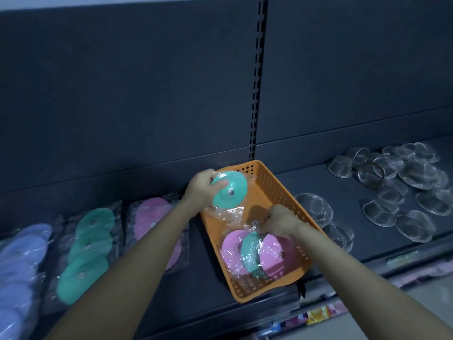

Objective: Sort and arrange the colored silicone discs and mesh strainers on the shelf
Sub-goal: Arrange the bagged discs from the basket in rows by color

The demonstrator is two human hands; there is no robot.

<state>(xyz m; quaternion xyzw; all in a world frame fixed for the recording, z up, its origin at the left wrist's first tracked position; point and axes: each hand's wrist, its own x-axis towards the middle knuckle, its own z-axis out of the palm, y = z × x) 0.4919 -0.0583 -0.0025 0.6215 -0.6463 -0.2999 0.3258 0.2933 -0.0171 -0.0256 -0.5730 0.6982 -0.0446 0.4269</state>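
Head view: my left hand (201,190) gripped one teal silicone disc (230,192) above the orange basket (277,187) on the shelf (348,200). The disc was round, with a central stud and a clear wrapper. My right hand (278,222) pinched a wrapper inside the basket, over three wrapped discs (250,253): two pink, one teal. Left of the basket lay a lavender row (22,253), a teal row (90,241) and a pink row (152,214). The mesh strainers (404,192) overlapped at right, so I could not count them.

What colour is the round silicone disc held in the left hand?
Teal green; the head view shows the round silicone disc gripped by the left hand.
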